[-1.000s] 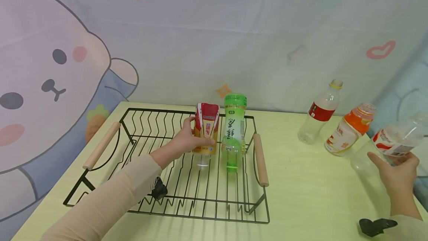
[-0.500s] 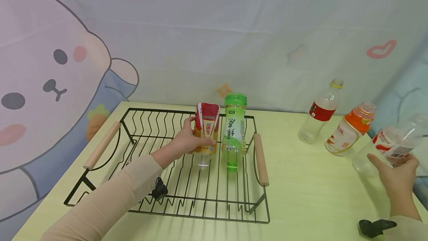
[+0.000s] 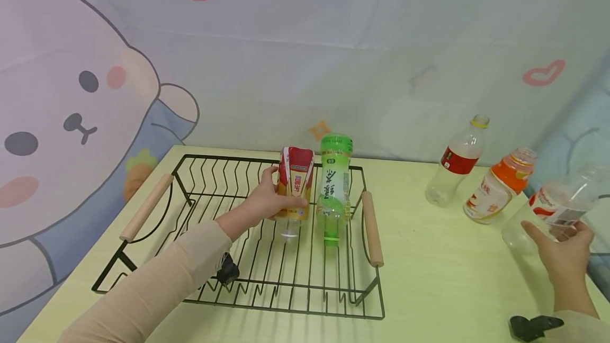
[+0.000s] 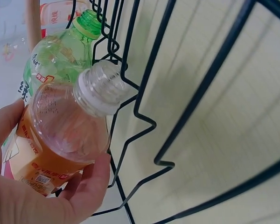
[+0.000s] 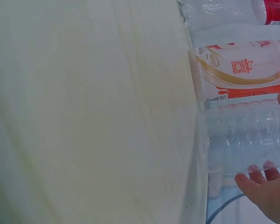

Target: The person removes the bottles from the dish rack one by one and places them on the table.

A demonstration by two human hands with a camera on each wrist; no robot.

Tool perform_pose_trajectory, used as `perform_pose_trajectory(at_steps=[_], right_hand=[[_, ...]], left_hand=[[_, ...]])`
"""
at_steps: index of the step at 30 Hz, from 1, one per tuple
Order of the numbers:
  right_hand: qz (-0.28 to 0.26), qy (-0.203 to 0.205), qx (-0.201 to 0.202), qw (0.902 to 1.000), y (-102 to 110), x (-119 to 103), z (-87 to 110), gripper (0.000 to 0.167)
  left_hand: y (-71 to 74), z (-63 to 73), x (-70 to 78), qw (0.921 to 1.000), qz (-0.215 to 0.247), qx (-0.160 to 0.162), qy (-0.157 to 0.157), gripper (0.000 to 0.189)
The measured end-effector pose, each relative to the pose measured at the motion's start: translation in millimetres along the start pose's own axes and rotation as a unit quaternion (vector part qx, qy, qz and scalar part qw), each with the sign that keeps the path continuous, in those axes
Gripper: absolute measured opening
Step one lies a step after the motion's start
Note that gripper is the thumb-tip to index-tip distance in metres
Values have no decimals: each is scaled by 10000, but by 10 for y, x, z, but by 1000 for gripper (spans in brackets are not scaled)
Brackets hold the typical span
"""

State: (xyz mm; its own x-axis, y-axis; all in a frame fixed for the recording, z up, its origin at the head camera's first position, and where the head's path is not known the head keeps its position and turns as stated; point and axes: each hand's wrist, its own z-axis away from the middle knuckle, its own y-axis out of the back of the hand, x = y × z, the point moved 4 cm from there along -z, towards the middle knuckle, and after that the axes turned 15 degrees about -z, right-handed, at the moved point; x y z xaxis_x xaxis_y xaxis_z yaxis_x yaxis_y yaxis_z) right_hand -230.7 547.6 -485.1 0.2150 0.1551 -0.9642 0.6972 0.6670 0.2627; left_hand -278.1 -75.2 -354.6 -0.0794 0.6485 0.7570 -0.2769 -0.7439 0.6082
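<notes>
We note long cream-beige sleeves on both arms. The left sleeve (image 3: pixel 147 282) fits closely, shows faint crosswise creases, and ends in a plain cuff before the bare left hand (image 3: pixel 264 200). At its edge we see a small black attachment (image 3: pixel 227 270). The right sleeve (image 3: pixel 579 327) matches in colour; a lobed black piece (image 3: pixel 531 327) sits beside it.

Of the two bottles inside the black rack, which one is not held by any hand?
The green bottle, upside down and nearer the right wooden handle. The left hand grips the other one, the red-and-orange-labelled bottle.
</notes>
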Motion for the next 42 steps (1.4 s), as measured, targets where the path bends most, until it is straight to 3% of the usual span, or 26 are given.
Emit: perform_pose_trajectory(at_steps=[9, 19, 25, 32, 36, 39, 42], right_hand=[[-42, 26, -125, 9999, 18, -33, 11, 104], [0, 407, -177, 9990, 174, -74, -74, 100], [6, 547, 51, 9985, 308, -66, -179, 96], [-488, 1058, 394, 9924, 431, -48, -353, 85], [-631, 1086, 355, 9914, 491, 21, -563, 79], [-638, 1396, 215, 9879, 548, 41, -716, 75], [-416, 1882, 176, 9811, 560, -153, -596, 75]], left_hand=[[75, 35, 27, 10000, -42, -58, 43, 94], [198, 48, 72, 9998, -186, 2, 100, 93], [253, 82, 137, 10000, -48, 58, -29, 92], [303, 139, 226, 9996, -41, 125, -254, 90], [321, 163, 276, 9991, -20, 136, -395, 92], [339, 185, 307, 9986, -92, 150, -498, 93], [362, 212, 338, 9981, -248, 179, -538, 95]])
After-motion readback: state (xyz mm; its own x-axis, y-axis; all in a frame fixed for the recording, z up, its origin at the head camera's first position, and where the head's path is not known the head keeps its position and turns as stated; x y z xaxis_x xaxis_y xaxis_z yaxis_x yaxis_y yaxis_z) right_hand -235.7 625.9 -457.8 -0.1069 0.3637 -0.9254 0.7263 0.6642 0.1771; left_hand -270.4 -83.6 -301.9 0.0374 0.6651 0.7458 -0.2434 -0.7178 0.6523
